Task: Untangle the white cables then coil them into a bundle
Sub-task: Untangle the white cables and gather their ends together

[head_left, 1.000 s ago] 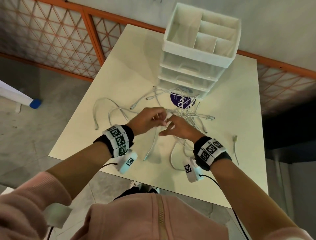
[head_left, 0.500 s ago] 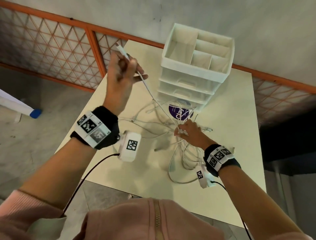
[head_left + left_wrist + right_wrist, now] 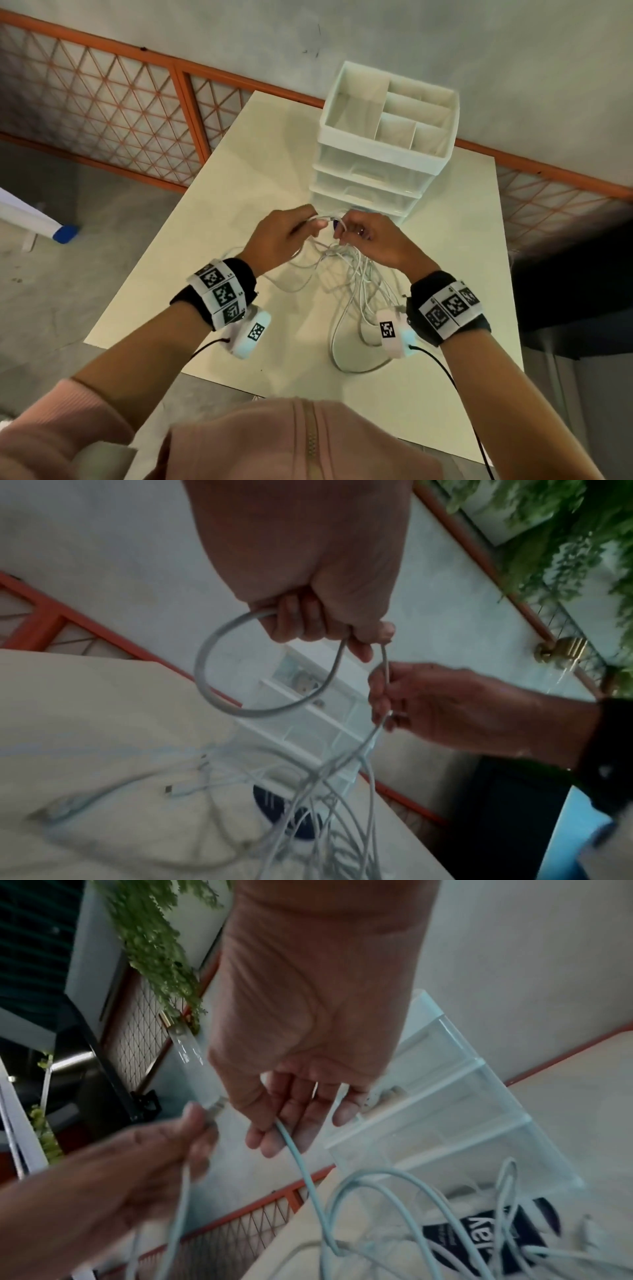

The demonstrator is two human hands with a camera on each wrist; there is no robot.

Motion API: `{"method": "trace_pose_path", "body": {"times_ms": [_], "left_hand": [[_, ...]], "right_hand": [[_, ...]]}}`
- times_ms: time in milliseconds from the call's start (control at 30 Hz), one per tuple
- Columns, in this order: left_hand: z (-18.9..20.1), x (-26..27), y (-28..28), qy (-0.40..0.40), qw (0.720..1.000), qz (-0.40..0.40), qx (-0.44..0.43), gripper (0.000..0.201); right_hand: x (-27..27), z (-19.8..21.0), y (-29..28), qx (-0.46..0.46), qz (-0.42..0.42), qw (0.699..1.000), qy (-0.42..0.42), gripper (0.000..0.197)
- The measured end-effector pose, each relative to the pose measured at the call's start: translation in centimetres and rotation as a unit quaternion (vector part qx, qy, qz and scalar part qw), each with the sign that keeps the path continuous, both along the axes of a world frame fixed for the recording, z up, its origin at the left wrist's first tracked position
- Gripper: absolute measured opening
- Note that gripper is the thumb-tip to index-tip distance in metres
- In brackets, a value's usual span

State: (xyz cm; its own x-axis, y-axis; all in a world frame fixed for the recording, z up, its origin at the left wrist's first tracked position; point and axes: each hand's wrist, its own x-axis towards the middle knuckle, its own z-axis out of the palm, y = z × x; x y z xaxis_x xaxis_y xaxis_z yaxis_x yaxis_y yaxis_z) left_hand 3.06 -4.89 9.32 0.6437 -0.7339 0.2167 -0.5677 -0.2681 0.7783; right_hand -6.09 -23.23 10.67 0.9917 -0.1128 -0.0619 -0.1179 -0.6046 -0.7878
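A tangle of white cables (image 3: 356, 274) hangs from both hands down to the cream table (image 3: 239, 192), with a long loop (image 3: 337, 346) trailing toward the near edge. My left hand (image 3: 287, 236) is raised in front of the drawer unit. It grips one cable bent into a small loop (image 3: 205, 674), and the plug end (image 3: 210, 1112) sticks out past its thumb. My right hand (image 3: 366, 236) is level with it, a few centimetres to the right. It pinches the same cable (image 3: 386, 669) just below the left hand, and the strand (image 3: 291, 1145) runs down from its fingers.
A white drawer unit (image 3: 383, 137) with an open compartment tray on top stands just behind the hands. A dark purple round label (image 3: 486, 1229) lies on the table under the cables. Loose cable ends (image 3: 171, 791) lie to the left. An orange mesh railing (image 3: 137, 113) runs behind the table.
My left hand came down from high on the left to meet the right hand. The right hand rose off the table, lifting the tangle with it.
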Motion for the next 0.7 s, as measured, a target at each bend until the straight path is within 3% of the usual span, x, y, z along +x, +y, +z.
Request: {"method": "trace_pose_path", "body": {"times_ms": [167,300,400,500,567,633,700], "left_hand": [[4.5,0.3,-0.2,-0.054,0.991,0.032,-0.116,0.034],[7.1,2.0,0.4,-0.048,0.967,0.117,-0.221,0.031],[5.8,3.7,1.5,-0.049,0.98,0.143,-0.127,0.034],[2.1,4.2,2.5,-0.029,0.979,0.18,0.09,0.036],[-0.3,4.3,3.1,0.065,0.962,0.187,0.187,0.038],[-1.9,4.3,3.9,0.189,0.943,0.198,0.19,0.045],[-2.4,4.2,4.3,0.25,0.927,0.234,0.151,0.053]], "right_hand": [[-0.9,-3.9,-0.9,-0.074,0.047,0.995,0.045,0.01],[-2.9,-6.9,-2.3,-0.161,0.048,0.964,0.208,0.03],[-4.3,-7.1,-3.0,-0.083,-0.01,0.982,0.169,0.029],[-4.3,-6.2,-4.2,-0.014,-0.113,0.991,0.067,0.019],[-4.0,-5.0,-5.0,0.005,-0.186,0.982,-0.009,0.015],[-3.8,-3.4,-6.0,0.039,-0.246,0.965,-0.075,0.014],[-3.9,-1.9,-6.8,0.041,-0.274,0.955,-0.103,0.018]]}}
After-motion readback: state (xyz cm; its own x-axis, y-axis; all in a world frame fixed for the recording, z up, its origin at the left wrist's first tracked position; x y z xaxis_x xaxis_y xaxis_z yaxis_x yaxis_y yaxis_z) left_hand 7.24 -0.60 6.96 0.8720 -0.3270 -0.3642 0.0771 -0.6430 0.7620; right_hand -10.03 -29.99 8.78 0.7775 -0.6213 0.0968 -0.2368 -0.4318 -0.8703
